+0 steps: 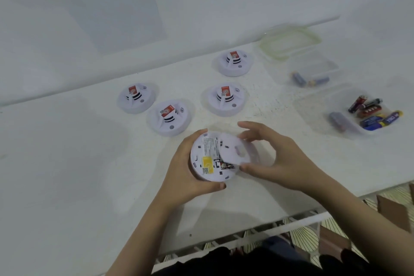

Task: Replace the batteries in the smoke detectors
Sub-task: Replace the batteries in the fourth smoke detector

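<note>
My left hand [186,170] grips a white round smoke detector [207,159] turned underside up, showing a printed label, a yellow sticker and an exposed compartment. My right hand [275,159] pinches its white back cover [235,151], which sits shifted to the right, half off the detector. Several more white detectors with red stickers stand face up on the table: one at far left [136,97], one in front of it [169,117], one in the middle [225,99], one at the back [234,63].
A clear tub [313,71] with two batteries sits at the back right, its green-rimmed lid [289,43] behind it. A nearer clear tub [349,114] holds several mixed batteries. The white table's front edge [291,222] runs below my arms. A paper sheet [116,2] hangs on the wall.
</note>
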Motion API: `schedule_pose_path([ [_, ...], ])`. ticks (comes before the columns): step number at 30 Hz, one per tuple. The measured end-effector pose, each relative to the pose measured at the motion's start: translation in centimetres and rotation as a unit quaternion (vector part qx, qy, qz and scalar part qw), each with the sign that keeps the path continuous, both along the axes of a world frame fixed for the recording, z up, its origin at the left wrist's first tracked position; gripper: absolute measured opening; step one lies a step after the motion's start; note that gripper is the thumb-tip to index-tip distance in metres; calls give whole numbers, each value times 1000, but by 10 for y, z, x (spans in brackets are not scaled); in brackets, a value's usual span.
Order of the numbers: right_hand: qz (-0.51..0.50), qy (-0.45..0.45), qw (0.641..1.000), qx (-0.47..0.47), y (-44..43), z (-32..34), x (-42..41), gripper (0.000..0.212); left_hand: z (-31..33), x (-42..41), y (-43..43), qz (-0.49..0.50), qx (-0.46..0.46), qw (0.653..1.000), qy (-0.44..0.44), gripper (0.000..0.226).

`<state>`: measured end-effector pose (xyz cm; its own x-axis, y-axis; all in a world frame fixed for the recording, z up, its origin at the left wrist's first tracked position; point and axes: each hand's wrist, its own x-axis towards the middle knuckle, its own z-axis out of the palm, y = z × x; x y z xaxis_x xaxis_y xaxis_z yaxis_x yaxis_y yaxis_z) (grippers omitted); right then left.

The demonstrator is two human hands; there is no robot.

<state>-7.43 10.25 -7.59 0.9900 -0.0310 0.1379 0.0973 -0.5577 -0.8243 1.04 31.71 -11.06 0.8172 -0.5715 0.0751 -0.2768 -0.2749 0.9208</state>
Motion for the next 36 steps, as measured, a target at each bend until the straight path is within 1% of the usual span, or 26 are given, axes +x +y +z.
schedule_pose_path([
  [2,25,-9,999,-22,14,2,5,72,0,0,1,-1,-3,1000,6,107],
  [4,44,-14,997,-67,26,3,11,68,-2,0,2,-2,-6,1000,6,110],
  [6,58,-16,993,-106,33,3,17,68,-3,-1,4,-1,-13,1000,-4,110],
  [9,62,-21,988,-138,37,1,22,70,-5,-1,3,9,-29,999,-31,106],
  [14,42,-42,984,-167,36,4,24,69,-7,1,5,20,-33,999,-23,98],
  [17,30,-24,987,-155,38,4,22,70,-8,1,5,25,-30,999,-22,99],
  [21,9,-20,990,-140,41,0,21,61,-8,0,6,20,-27,999,-20,99],
  [25,19,-4,988,-152,41,7,23,59,-6,-1,6,20,-31,999,-19,98],
  [27,24,3,986,-164,41,10,24,59,-5,-1,6,20,-33,999,-20,97],
  [31,49,-22,975,-218,39,7,21,60,-7,0,6,18,-36,999,-23,98],
  [36,43,-43,967,-248,41,5,21,59,-7,0,6,16,-39,999,-24,96],
])
